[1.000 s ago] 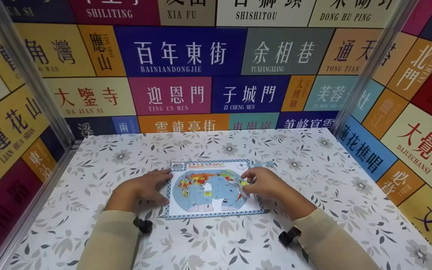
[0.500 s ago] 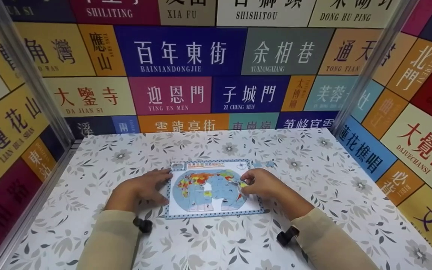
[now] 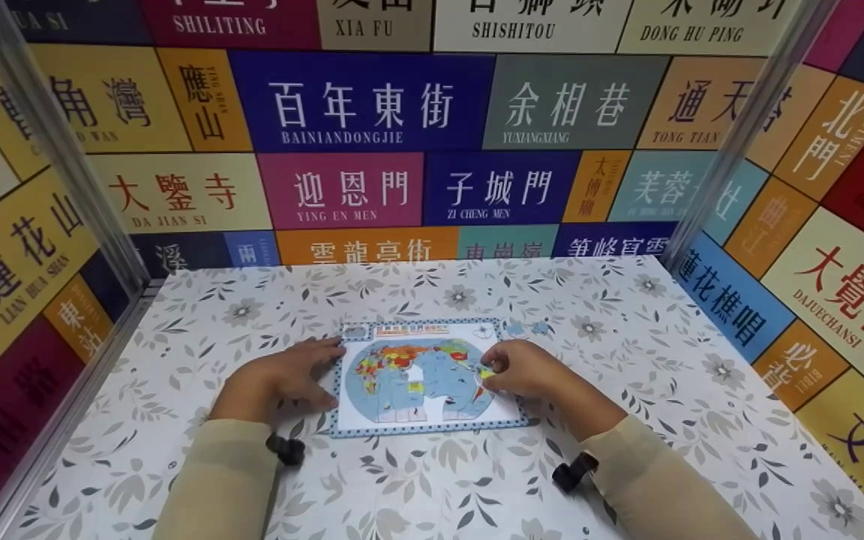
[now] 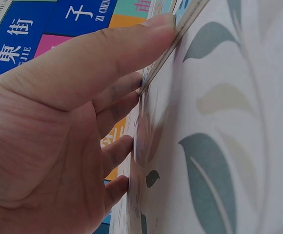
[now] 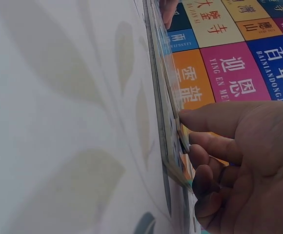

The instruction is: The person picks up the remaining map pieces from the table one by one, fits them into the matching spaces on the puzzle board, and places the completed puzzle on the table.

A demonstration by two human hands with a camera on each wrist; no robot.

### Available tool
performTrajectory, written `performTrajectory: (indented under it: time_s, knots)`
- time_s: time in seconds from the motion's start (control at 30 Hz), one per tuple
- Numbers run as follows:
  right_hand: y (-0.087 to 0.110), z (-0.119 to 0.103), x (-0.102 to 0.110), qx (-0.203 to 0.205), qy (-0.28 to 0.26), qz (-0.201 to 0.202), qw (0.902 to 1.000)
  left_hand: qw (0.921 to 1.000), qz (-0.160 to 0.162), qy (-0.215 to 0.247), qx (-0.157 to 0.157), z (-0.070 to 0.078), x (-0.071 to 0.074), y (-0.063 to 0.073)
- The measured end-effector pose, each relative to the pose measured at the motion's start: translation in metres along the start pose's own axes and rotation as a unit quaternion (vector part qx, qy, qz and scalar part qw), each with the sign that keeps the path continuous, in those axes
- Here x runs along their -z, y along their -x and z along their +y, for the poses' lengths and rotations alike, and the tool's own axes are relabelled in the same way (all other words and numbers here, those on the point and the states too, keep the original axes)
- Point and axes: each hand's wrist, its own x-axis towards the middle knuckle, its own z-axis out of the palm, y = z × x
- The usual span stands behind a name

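Note:
A world map jigsaw puzzle with a blue dotted border lies flat on the table. White gaps show near the middle and bottom of its map. My left hand rests at the left edge, thumb and fingertips touching the border, fingers spread. In the left wrist view, the thumb lies on the board's rim. Over the map's right side, my right hand pinches a small puzzle piece with some yellow-green on it. The right wrist view has this piece tilted against the board, between thumb and index finger; its fit is unclear.
Two small light-blue pieces lie beside the board's upper right corner. A white leaf-patterned cloth covers the table. Panels with colourful place-name signs stand at the back and sides, with metal posts at the corners.
My right hand has shifted very slightly at the map's right side, and the pinched piece has turned and lowered a little. The left hand stays put.

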Motion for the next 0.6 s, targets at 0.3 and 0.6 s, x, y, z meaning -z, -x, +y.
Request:
performTrajectory:
  time_s: [0.3, 0.6]
  knots:
    - [0.0008, 0.0017, 0.0, 0.014, -0.007, -0.005, 0.9999, 1.0, 0.002, -0.009, 0.0, -0.0008, -0.0006, -0.0004]
    - [0.0021, 0.0, 0.0, 0.041, -0.005, -0.013, 0.999, 0.9999, 0.002, 0.008, 0.015, 0.0006, -0.0005, -0.0001]
